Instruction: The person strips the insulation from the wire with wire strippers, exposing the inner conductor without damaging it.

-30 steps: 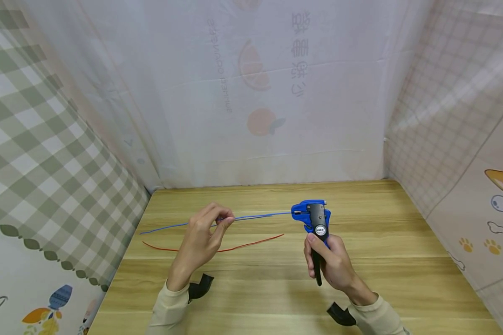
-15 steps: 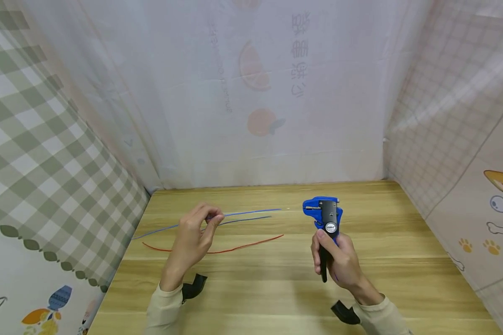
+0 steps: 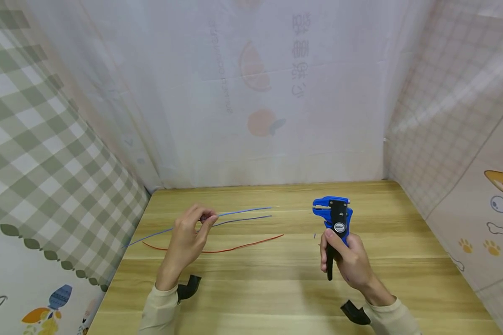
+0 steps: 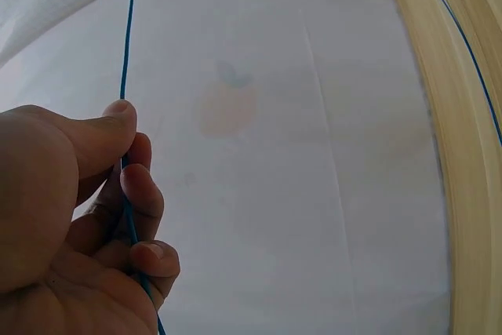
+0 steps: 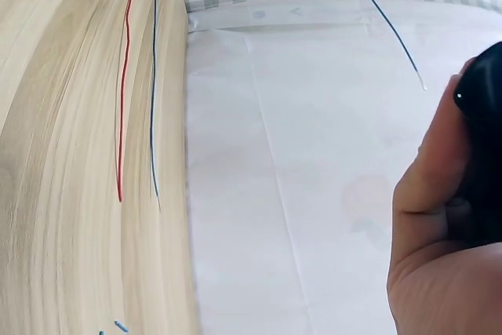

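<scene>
My left hand (image 3: 187, 238) pinches a blue wire (image 3: 245, 211) between thumb and fingers, holding it above the table. A short, pale bare tip shows at the wire's right end, clearest in the right wrist view. In my right hand (image 3: 351, 259) is a wire stripper (image 3: 338, 216) with a blue head and black handle, gripped upright. Its mouth is apart from the wire's tip and nothing shows in it. The right wrist view catches only a dark part of the stripper (image 5: 482, 92). A second blue wire (image 3: 243, 219) lies on the table beyond a red wire (image 3: 243, 248).
The wooden table (image 3: 268, 298) is bounded by a pale curtain (image 3: 260, 158) behind and patterned cloths at both sides. Small blue bits (image 5: 120, 325) lie on the table, one visible left of the stripper in the head view.
The blue wire has come out of the wire stripper, with its bare tip showing. My left hand has moved left, the right hand right. A small blue bit now shows on the table.
</scene>
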Motion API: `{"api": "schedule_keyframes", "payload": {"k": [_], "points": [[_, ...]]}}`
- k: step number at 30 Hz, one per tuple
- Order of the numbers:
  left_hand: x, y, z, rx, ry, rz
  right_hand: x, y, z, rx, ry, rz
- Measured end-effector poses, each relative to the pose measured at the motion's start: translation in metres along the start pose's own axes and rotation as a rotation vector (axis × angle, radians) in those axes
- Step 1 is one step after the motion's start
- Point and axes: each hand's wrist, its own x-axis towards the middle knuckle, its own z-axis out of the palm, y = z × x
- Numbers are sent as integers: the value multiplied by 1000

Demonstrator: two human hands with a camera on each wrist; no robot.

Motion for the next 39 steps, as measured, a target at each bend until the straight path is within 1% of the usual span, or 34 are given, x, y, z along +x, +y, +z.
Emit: {"api": "schedule_keyframes", "payload": {"k": [5,9,12,18,21,27,35,39], "points": [[-5,-10,10,20,-43,-25,-2,-2,-5,-33,14,44],[-9,-17,20,29,-86,-50,-2,-3,-8,-36,-6,38],[-10,-21,27,17,-123,-81,-3,-3,-10,-34,-11,38],[-9,-26,41,-30,-217,-151,-4,-2,-13,-45,-7,51],[-8,-30,47,-39,-249,-169,-4,0,-15,-45,-6,52],[-7,-38,58,-54,-273,-193,-5,1,-17,-31,-12,42],[-12,-53,74,-79,-316,-278,-5,2,-20,-35,-5,49],[-16,-58,80,-93,-336,-297,-6,4,-24,-36,3,61]]}}
